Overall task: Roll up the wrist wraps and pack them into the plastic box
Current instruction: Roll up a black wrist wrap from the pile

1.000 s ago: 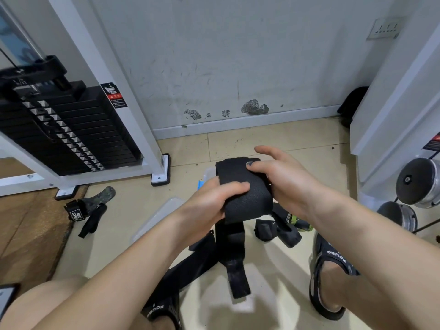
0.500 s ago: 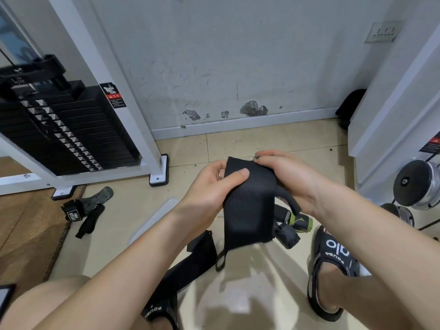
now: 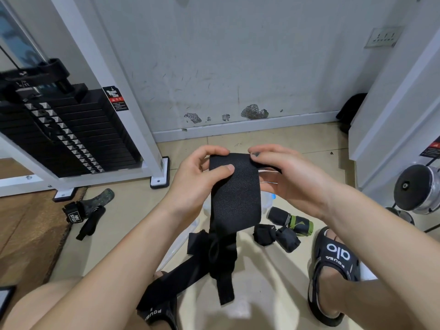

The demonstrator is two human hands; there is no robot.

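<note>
- Left hand (image 3: 197, 184) and right hand (image 3: 289, 177) pinch top corners of flat black woven wrist wrap (image 3: 234, 186); fingers curled.
- Wrap hangs below fingers; rolled black wraps (image 3: 276, 235) lie lower right on floor.

We're in a gym corner: a black weight stack (image 3: 71, 136) in a white machine frame (image 3: 114, 91), what looks like dumbbell ends (image 3: 415, 188) at right, tiled floor (image 3: 273, 139), scuffed wall (image 3: 226, 67).
</note>
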